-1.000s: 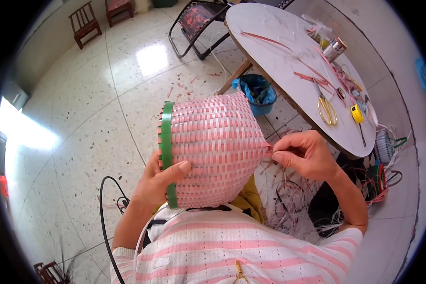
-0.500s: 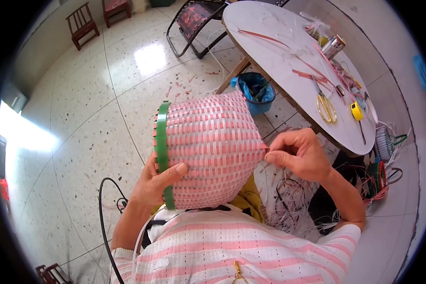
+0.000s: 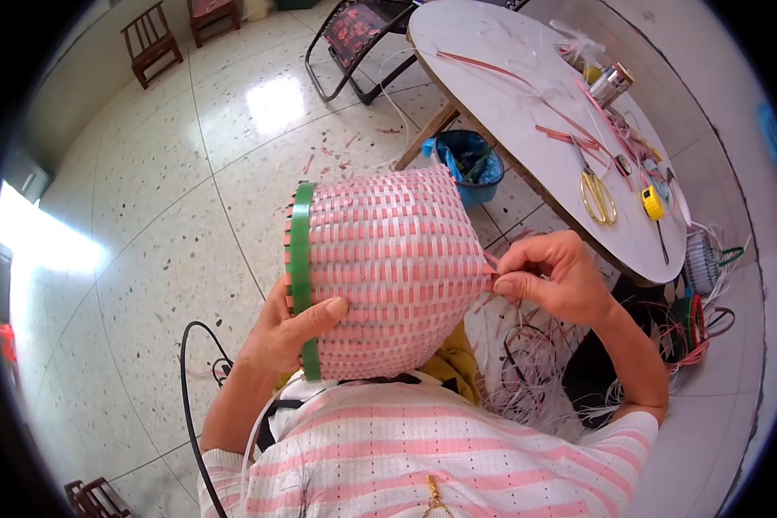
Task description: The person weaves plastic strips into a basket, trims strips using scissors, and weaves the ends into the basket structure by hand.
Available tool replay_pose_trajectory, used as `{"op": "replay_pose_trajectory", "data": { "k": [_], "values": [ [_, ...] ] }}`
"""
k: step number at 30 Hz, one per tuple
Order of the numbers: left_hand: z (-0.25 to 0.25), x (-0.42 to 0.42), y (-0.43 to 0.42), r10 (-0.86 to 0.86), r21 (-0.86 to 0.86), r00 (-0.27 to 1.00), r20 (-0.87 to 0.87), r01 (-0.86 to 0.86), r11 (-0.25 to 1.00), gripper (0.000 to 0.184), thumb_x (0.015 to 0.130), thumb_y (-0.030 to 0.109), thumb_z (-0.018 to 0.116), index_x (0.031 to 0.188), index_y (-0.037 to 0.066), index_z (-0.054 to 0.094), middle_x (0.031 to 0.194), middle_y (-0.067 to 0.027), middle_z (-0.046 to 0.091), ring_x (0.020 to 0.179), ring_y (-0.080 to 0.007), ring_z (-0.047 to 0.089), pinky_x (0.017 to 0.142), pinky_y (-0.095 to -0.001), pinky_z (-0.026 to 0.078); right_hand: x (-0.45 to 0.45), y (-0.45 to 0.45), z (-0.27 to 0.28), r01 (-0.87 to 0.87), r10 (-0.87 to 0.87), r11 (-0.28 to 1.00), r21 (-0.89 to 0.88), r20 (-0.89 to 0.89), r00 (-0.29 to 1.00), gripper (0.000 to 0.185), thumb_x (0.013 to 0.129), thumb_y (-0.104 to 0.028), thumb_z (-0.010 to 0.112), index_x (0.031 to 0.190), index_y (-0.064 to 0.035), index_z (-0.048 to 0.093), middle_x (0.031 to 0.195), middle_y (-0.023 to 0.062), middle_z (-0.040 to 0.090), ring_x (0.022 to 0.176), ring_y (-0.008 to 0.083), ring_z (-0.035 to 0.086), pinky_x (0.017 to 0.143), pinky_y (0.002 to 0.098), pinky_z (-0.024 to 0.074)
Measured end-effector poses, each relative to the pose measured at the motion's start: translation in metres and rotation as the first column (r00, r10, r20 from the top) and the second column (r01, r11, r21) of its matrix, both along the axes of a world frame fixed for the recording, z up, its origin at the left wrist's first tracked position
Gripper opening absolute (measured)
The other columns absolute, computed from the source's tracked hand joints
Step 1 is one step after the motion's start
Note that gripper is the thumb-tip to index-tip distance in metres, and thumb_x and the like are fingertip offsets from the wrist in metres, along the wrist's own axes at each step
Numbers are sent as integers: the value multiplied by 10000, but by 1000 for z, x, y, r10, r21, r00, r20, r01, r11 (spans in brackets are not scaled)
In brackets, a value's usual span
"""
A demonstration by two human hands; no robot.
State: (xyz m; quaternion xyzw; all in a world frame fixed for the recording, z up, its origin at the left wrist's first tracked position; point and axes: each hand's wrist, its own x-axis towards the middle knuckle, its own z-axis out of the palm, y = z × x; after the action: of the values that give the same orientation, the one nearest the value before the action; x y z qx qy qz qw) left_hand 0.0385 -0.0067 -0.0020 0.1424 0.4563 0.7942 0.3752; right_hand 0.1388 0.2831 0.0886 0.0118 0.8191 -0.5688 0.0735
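Basket [image 3: 388,259] shifted rightward | left grip [image 3: 295,332] clasping green rim [image 3: 300,242] | right grip [image 3: 551,276] pinching strip [image 3: 490,268] | bin [image 3: 476,192] beyond, near table [image 3: 527,95]

No readable text, labels, brands, numbers or signs visible on anything.

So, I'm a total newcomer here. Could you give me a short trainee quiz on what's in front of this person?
1. Multiple choice: what does the right hand pinch?
A) the yellow tape measure
B) a pink strip at a corner of the woven basket
C) the black cable
2. True or false: the gold-handled scissors lie on the table.
3. Fill in the blank: the left hand grips the basket at the end with the wide band, which is coloured ____.

Key: 1) B; 2) true; 3) green
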Motion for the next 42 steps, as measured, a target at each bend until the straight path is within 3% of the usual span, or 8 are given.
{"op": "replay_pose_trajectory", "data": {
  "k": [10,14,19,25,28,34,38,42],
  "values": [
    [-3,2,1,27,-13,999,20,-27,1000,524,854,186,697,1270,-18,452,1147,-104,610,1000,-178,615,857,-358,529,1,-17,-4,178,-172,983,-52,99,980,65,826,-38,685,795,10,656,685,-5,616,585,5,504,501,169,383],
    [0,2,0,25,10,999,20,-25,1000,532,843,178,709,1273,-8,456,1150,-105,610,1000,-182,616,862,-362,527,-1,-11,7,122,-118,992,-18,146,982,52,827,-29,682,821,19,661,697,-5,620,616,14,515,533,179,406],
    [-1,0,-4,-4,-18,999,43,5,1000,546,835,170,718,1282,4,452,1160,-106,604,1013,-186,611,881,-363,519,-1,3,4,-63,61,995,73,23,998,38,830,-3,668,850,28,667,721,-2,623,684,38,536,610,200,441],
    [-4,1,-5,-14,-57,1000,-5,14,998,579,838,198,718,1301,6,430,1172,-97,598,1043,-182,594,895,-357,510,0,0,4,-48,45,997,62,53,998,57,824,-24,687,828,25,659,694,-10,604,656,37,519,587,199,431],
    [-9,1,-7,-1,-99,998,-63,-5,995,556,869,90,640,1346,-16,376,1229,-160,571,1053,-248,611,894,-437,522,0,-3,3,-27,28,1000,-14,66,997,76,822,-38,697,817,26,655,683,-13,595,632,31,506,566,193,421],
    [-10,-2,-4,-67,1,997,-43,67,998,561,882,108,632,1355,-22,359,1247,-156,557,1073,-236,597,903,-434,517,-4,-8,0,60,-44,992,-109,142,989,112,837,-76,696,791,12,643,677,-20,587,606,13,490,531,179,402],
    [-5,0,2,-19,10,1000,1,19,1000,548,883,105,626,1346,-27,366,1239,-159,560,1066,-238,599,901,-429,519,-8,-11,-1,120,-111,992,-35,209,972,117,840,-90,697,793,2,640,674,-28,583,607,11,489,529,181,402],
    [-1,-4,0,-67,19,997,34,66,998,583,855,196,694,1328,12,407,1190,-103,583,1043,-199,600,892,-380,523,-7,1,-1,26,-27,1000,8,82,996,72,842,-51,684,831,10,648,702,-24,588,624,8,481,547,177,398]
  ]
}}
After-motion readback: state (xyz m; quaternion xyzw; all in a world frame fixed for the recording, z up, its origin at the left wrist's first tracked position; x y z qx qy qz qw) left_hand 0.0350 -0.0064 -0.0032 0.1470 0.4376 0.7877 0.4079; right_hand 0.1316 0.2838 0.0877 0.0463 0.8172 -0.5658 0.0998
